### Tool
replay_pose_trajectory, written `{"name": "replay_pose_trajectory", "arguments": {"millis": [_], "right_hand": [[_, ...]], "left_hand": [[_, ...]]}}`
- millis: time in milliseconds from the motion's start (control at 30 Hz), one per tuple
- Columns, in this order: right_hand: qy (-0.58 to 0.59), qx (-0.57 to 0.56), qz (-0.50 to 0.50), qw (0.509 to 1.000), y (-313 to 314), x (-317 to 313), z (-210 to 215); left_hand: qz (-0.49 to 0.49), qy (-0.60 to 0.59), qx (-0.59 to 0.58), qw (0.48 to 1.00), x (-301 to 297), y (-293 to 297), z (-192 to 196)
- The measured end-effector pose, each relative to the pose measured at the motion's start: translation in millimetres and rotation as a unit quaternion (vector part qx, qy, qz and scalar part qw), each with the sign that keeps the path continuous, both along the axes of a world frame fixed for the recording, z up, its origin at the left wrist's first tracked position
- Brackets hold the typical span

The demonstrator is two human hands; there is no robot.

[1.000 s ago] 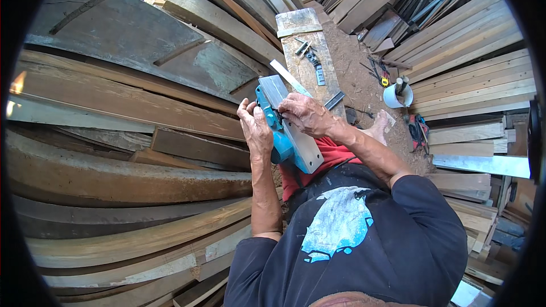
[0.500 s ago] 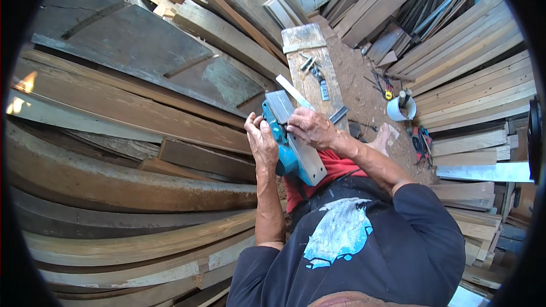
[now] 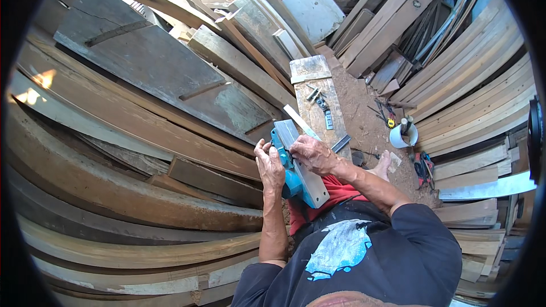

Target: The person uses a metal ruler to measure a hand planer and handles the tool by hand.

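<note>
Starting at the left of the frame, stacked weathered planks (image 3: 131, 131) fill the view. At centre, your left hand (image 3: 269, 167) is clamped on the blue side of the electric planer (image 3: 297, 167), turned sole-up over your lap, while your right hand (image 3: 314, 153) presses closed on its grey sole plate. Just above lies a narrow board (image 3: 321, 108) carrying small tools; farther right, a white cup (image 3: 402, 135) stands on the dirt floor (image 3: 364, 119).

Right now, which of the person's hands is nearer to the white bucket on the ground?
The right hand. It rests on the blue power planer's metal base, on the side toward the white bucket. The left hand grips the planer's far side, farther from the bucket.
</note>
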State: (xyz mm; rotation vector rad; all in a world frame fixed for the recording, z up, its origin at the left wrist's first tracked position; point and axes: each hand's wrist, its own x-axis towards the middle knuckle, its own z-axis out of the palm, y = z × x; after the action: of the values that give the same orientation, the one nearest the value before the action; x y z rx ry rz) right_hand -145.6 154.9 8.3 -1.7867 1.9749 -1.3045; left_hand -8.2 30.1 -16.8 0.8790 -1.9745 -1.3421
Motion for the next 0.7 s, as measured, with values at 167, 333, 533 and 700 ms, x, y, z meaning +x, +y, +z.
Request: {"name": "replay_pose_trajectory", "arguments": {"millis": [167, 333, 533, 700], "right_hand": [[0.024, 0.061, -0.009, 0.998, -3, -2, -3], [0.007, 0.013, 0.003, 1.000, 1, 2, 5], [0.037, 0.066, -0.014, 0.997, -2, 1, 7], [0.027, 0.028, -0.004, 0.999, -1, 3, 1]], "left_hand": [[-0.004, -0.018, -0.011, 1.000, 0, 1, 3], [0.001, 0.000, 0.004, 1.000, 0, 3, 7], [0.001, -0.011, -0.009, 1.000, 1, -1, 2], [-0.001, -0.014, -0.033, 0.999, 1, 0, 1]]}}
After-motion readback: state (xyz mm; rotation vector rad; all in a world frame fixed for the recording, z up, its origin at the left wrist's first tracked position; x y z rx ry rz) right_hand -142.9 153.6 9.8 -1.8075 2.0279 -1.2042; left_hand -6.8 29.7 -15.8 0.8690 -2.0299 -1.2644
